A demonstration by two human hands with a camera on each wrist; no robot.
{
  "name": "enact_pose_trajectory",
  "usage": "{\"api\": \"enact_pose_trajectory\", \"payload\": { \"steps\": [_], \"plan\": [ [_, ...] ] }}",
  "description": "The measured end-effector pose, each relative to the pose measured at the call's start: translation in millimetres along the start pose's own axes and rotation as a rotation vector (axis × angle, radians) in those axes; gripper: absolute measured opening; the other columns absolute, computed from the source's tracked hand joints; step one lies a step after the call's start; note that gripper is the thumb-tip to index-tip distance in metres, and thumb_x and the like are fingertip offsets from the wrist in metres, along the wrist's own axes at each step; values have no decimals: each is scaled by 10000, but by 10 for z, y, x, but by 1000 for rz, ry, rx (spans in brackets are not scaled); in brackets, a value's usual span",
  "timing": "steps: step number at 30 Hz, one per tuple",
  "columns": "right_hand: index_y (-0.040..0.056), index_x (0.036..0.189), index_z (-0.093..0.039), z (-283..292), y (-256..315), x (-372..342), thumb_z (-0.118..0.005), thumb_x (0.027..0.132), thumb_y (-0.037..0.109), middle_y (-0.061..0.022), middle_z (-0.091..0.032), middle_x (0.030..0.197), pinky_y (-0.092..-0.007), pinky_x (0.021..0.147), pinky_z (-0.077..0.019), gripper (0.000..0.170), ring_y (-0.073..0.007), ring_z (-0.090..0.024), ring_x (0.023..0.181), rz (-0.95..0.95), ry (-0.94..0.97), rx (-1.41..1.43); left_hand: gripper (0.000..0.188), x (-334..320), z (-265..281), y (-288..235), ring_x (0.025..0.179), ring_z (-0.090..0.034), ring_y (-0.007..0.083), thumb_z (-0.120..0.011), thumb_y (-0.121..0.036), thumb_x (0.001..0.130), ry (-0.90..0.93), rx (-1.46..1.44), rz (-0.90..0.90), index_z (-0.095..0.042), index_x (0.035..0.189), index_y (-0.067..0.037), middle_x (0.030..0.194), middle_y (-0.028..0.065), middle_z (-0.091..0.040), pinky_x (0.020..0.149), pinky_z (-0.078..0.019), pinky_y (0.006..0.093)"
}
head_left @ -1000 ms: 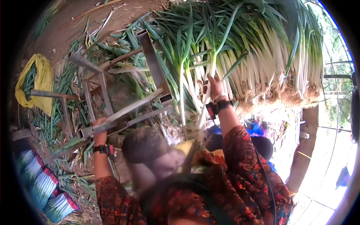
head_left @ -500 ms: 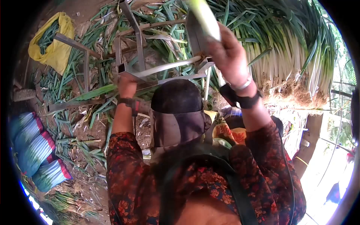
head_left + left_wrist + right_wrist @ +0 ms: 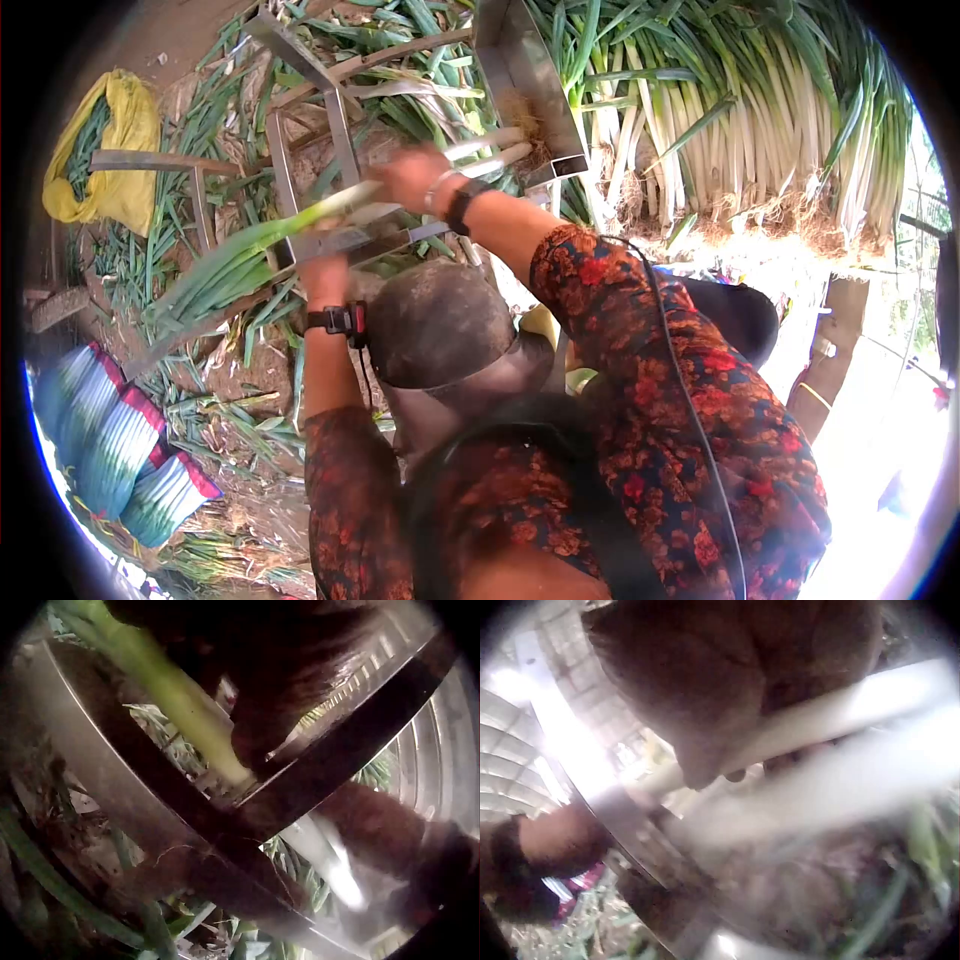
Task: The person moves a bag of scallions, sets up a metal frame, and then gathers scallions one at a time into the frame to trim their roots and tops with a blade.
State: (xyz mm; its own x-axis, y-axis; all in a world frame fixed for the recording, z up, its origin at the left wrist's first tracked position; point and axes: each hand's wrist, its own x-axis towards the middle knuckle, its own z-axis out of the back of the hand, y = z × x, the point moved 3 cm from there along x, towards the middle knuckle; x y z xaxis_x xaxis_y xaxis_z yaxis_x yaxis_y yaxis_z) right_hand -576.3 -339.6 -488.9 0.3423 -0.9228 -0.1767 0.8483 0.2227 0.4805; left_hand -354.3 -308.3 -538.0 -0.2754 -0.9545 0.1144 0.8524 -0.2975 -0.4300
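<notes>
The right hand (image 3: 410, 178), blurred, grips a leek (image 3: 345, 196) above the metal frame (image 3: 340, 140). Close to it, the left hand (image 3: 322, 258) is curled round leeks at the frame's lower end, their green leaves (image 3: 225, 268) trailing left. White stems (image 3: 495, 160) lie across toward a metal plate (image 3: 520, 65), roots against it. In the left wrist view a green-yellow stalk (image 3: 176, 705) passes beside the dark left hand (image 3: 262, 682). In the right wrist view the right hand (image 3: 735, 682) is over a pale stem (image 3: 847, 709); its fingertips are partly hidden.
Many leeks (image 3: 740, 150) stand in a row at the upper right. A yellow sack (image 3: 130, 150) is at the left, with striped bundles (image 3: 110, 430) below it. A covered head (image 3: 435, 325) is between the arms. Cut leaves litter the ground.
The right hand has lifted a leek from the standing row and carried it left, over to the left hand. Another white stem now lies beside the first; the left hand stays by the frame.
</notes>
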Motion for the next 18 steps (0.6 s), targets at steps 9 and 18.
{"api": "enact_pose_trajectory", "payload": {
  "steps": [9,18],
  "plan": [
    [233,1048,-671,-2,-433,-20,-586,805,450,-77,-639,912,-493,826,-389,337,-299,-596,936,-142,-125,-81,257,190,285,-218,1040,-542,287,-610,-175,836,-155,108,-10,-674,1083,-148,1086,100,-593,950,-391,428],
    [107,998,-652,148,-373,-781,-649,760,290,-117,-588,1004,-441,899,-413,301,-314,-538,989,264,-491,74,189,235,0,34,924,-562,253,-585,-184,862,-58,339,-311,-649,1035,-143,974,40,-618,908,-410,428]
  ]
}}
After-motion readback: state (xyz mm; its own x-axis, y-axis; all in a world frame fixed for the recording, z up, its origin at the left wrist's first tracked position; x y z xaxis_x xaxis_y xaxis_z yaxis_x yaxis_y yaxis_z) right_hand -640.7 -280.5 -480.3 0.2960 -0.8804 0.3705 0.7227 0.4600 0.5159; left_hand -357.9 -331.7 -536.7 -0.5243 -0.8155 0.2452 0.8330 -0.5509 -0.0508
